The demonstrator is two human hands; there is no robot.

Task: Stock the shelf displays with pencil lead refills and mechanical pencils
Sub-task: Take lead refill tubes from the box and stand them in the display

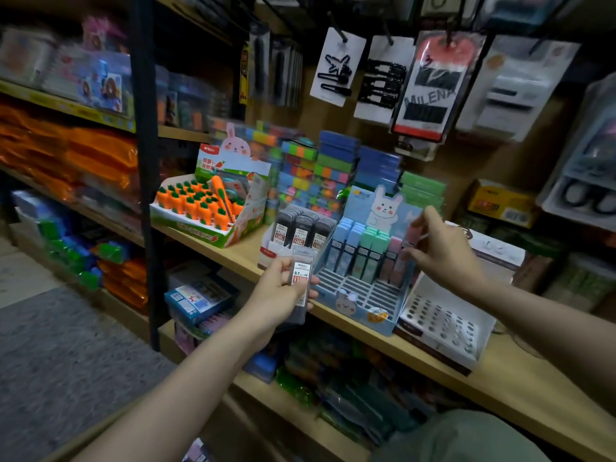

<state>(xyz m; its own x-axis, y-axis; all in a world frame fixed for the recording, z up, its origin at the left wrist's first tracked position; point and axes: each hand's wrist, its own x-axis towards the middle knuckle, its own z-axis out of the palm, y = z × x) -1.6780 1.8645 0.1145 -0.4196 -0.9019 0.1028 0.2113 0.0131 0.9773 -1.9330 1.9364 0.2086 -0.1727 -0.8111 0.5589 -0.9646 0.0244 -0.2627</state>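
My left hand grips a small stack of grey 0.7 lead refill cases in front of the shelf edge. Just behind stands a white display box with more grey refill cases. To its right sits a light blue rabbit display with blue, green and pink refill cases in its back rows; its front slots hold nothing. My right hand pinches a pink case at the right end of that display.
An orange carrot-eraser display stands left on the wooden shelf. A white tray with round holes lies right of the rabbit display. Stacked colourful boxes fill the back. Hair-clip cards hang overhead. A black upright post is left.
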